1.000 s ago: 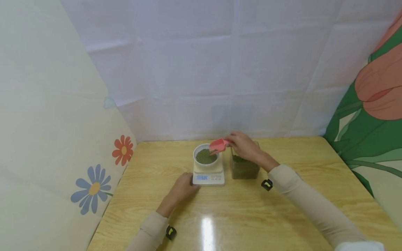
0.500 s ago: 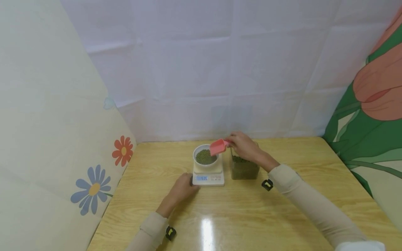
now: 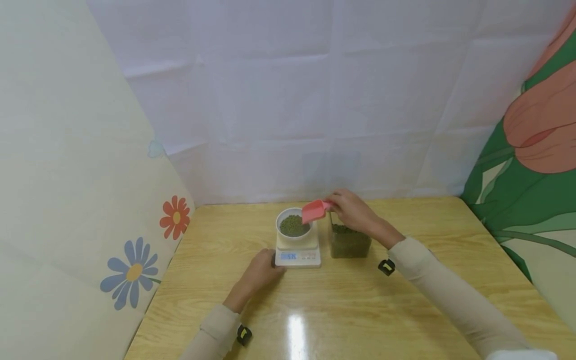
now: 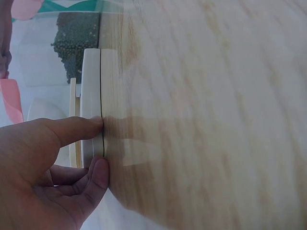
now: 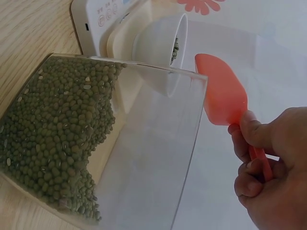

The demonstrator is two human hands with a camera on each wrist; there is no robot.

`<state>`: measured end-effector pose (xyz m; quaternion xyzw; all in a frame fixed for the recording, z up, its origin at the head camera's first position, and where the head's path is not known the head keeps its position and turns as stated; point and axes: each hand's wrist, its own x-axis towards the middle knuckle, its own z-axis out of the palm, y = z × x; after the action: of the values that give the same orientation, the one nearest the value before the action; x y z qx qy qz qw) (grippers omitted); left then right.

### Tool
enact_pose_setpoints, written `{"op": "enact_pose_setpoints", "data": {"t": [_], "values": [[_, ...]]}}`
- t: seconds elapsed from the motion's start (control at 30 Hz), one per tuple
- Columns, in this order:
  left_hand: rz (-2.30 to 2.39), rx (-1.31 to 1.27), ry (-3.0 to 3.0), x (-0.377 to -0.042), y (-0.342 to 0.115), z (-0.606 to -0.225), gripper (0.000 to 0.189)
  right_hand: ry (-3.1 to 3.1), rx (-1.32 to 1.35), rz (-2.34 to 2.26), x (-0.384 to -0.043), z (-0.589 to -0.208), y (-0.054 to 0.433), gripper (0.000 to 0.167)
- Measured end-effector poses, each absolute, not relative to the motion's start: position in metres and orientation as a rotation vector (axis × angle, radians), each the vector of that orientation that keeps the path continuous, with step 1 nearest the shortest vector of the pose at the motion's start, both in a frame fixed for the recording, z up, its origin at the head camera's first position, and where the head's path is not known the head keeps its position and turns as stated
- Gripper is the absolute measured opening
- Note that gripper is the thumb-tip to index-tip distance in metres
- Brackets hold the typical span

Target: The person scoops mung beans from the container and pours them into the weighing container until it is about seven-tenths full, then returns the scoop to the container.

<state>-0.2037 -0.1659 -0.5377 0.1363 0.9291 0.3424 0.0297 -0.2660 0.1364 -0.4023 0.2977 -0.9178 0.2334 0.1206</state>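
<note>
My right hand [image 3: 353,212] grips the handle of a pink scoop [image 3: 314,211], its blade tipped over the right rim of a white bowl [image 3: 280,220]. Green mung beans [image 3: 293,226] lie heaped in the bowl. Under the bowl is a white kitchen scale [image 3: 310,261] with a lit display, its digits too blurred to read surely. At the scale's front left corner, my left hand [image 3: 261,270] holds its edge; the left wrist view shows the thumb [image 4: 81,128] on the scale's front side and curled fingers [image 4: 93,179] around the corner.
A clear square container [image 3: 351,247] partly filled with mung beans [image 5: 53,134] stands right of the scale, below my right forearm. White cloth [image 3: 270,100] hangs behind the wooden table [image 3: 342,310]. Flower-printed panels stand at left and right.
The scoop has tipped further down over the bowl, and the beans seen at its lip earlier are no longer visible there. The display digits have changed. My left hand stays at the scale.
</note>
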Motion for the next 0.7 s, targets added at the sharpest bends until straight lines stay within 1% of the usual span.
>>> {"op": "enact_pose_setpoints", "data": {"t": [0.4,0.7], "values": [[1.055,0.429,2.876,-0.203,-0.167,-0.539,0.031,-2.695,0.801,0.723,-0.256,-0.399,0.15,0.022],[1.068,0.416,2.856,-0.204,-0.166,-0.539,0.031,-2.703,0.745,0.715,-0.248,-0.394,0.172,0.022]]}}
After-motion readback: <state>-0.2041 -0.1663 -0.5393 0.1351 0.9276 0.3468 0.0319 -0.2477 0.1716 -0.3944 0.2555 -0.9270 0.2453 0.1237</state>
